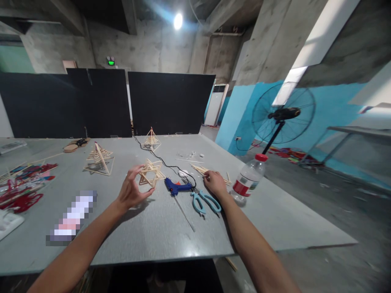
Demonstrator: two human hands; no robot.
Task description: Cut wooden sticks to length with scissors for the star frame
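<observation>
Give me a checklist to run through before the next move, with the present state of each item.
1. Left hand gripping the star-shaped stick frame: ok, thumb and fingers are around it.
2. Right hand at the loose sticks: ok, its fingers are at the bundle.
3. Glue gun hot: cannot tell, nothing visible shows its heat.
4. Blue-handled pliers well away from the right forearm: not ok, they lie close beside it.
5. Bottle capped: ok, the red cap is on.
</observation>
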